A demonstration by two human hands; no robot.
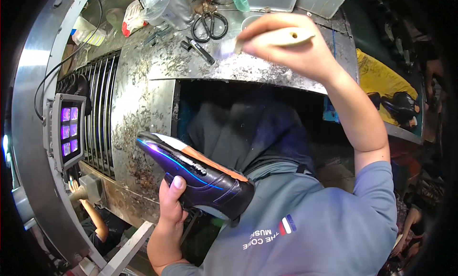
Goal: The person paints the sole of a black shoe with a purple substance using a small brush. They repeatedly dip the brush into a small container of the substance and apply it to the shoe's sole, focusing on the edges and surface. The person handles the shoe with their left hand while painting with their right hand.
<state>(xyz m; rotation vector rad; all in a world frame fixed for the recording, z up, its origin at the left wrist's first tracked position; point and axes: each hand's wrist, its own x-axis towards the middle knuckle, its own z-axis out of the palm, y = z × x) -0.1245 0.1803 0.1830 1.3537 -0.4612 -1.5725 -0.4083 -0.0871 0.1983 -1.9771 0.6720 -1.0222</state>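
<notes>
Black shoe (199,177) is sitting clamped in the left hand (172,199), its toe pointing forward and left of that grip, its heel lying to the right. Farther forward, the right hand (286,45) is gripping a pale-handled brush (285,37); left of this grip, a dark marker (202,52) is lying on the worktable (138,114), and black-handled scissors (210,34) are resting beyond it.

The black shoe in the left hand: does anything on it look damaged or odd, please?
Yes, patchy white marks show on the black shoe beside its tan sole; they look uneven against the dark surface. Whether this is damage or residue, I cannot tell. A bright blue line also stands out along its side.
</notes>
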